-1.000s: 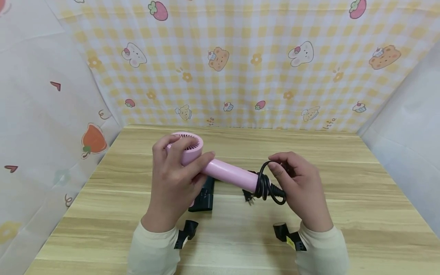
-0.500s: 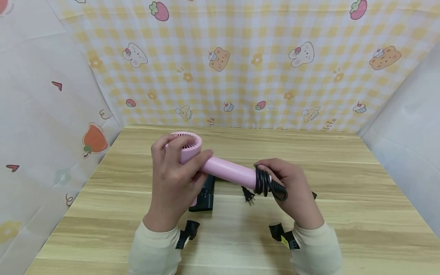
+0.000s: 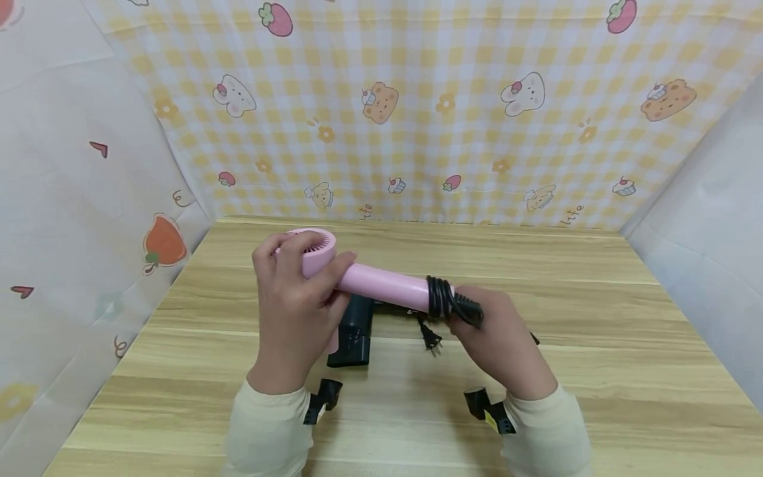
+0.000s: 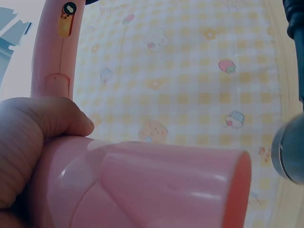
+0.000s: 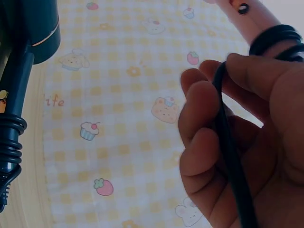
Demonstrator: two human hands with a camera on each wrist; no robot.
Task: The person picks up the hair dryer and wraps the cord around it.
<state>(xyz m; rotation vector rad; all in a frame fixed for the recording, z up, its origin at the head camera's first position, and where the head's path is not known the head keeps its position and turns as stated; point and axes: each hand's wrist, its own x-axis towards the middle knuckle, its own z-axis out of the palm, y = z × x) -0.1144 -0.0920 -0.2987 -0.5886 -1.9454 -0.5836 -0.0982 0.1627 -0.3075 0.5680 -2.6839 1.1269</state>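
A pink hair dryer [image 3: 387,286] is held in the air above the table, its handle slanting down to the right. My left hand [image 3: 292,311] grips its head, with fingers over the round vent and the thumb by the handle's base. Several turns of black cord [image 3: 440,296] wrap the handle's lower end. My right hand [image 3: 501,338] is just behind and below that end. In the right wrist view, curled fingers of this hand hold a free stretch of the cord [image 5: 230,156]. The dryer's open nozzle [image 4: 180,185] shows in the left wrist view.
Below the pink dryer, a black hair dryer [image 3: 356,331] lies on the wooden table [image 3: 405,411], partly hidden. Cord is wound round its handle [image 5: 14,128]. A black two-pin plug [image 3: 430,338] lies to its right. A patterned cloth [image 3: 417,132] hangs behind the table.
My right hand has moved left and down, drawing a loose cord loop close against the handle. The pink dryer and my left hand have shifted slightly left.
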